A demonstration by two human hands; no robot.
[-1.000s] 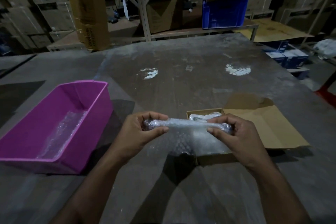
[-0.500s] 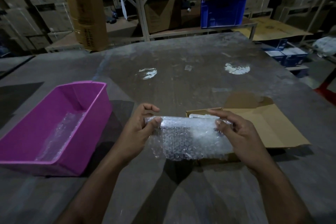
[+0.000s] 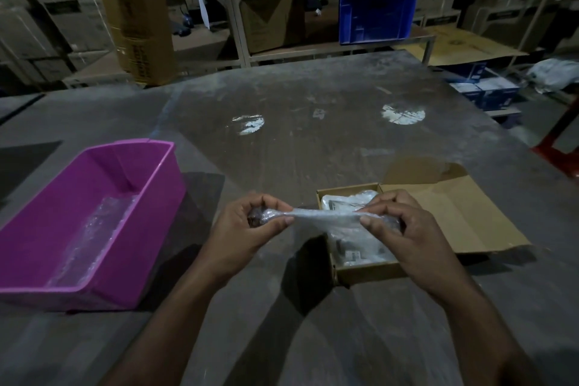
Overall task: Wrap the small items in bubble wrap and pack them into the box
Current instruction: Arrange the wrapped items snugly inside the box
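Note:
A long bundle rolled in bubble wrap (image 3: 326, 216) hangs over the table, stretched between both hands. My left hand (image 3: 250, 229) pinches its left end, where a dark item shows through the wrap. My right hand (image 3: 404, 229) grips the right end with curled fingers. Just behind and below the bundle lies the open cardboard box (image 3: 366, 271), its flap (image 3: 454, 216) folded out to the right. Wrapped pale items (image 3: 354, 247) lie inside the box, partly hidden by my right hand.
A magenta plastic bin (image 3: 150, 191) with a strip of bubble wrap (image 3: 94, 235) in it sits at the left. The grey table (image 3: 313, 135) stretches ahead. Shelves, cardboard cartons and a blue crate (image 3: 376, 16) stand beyond its far edge.
The loose sheet that hung below the bundle half a second ago is now rolled tight into a thin tube. Both hands shifted slightly and closed on its ends.

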